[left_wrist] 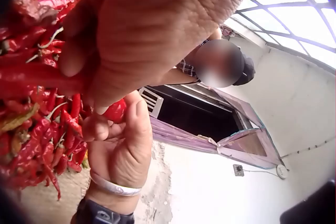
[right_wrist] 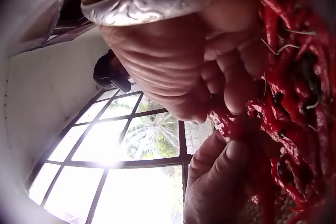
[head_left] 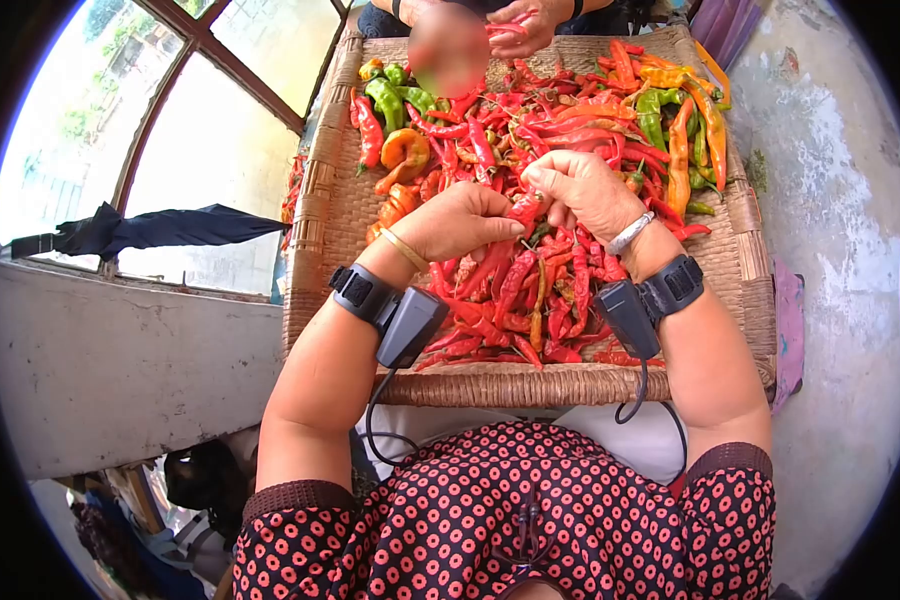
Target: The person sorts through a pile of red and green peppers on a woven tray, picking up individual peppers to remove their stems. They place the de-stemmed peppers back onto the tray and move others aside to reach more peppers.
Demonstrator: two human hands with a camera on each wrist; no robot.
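A wrinkled red chili pepper (head_left: pixel 526 208) is held between both hands, over the heap of peppers. My left hand (head_left: pixel 455 222) pinches its lower part between thumb and fingers. At the other end, my right hand (head_left: pixel 592 198) has its thumb and fingers curled close together on it. In the right wrist view the red chili pepper (right_wrist: pixel 226 124) bridges the two hands' fingertips. The left wrist view also shows a long red pepper (left_wrist: pixel 42 79) by the left fingers. Below the hands lie many red chili peppers (head_left: pixel 515 285), several with thin pale stems.
A woven tray (head_left: pixel 315 220) with a raised rim carries the peppers. Green peppers (head_left: pixel 388 105) and orange peppers (head_left: pixel 680 160) lie toward its sides. Across the tray another person's hand (head_left: pixel 525 28) holds red peppers. A dark folded umbrella (head_left: pixel 180 230) lies by the window at left.
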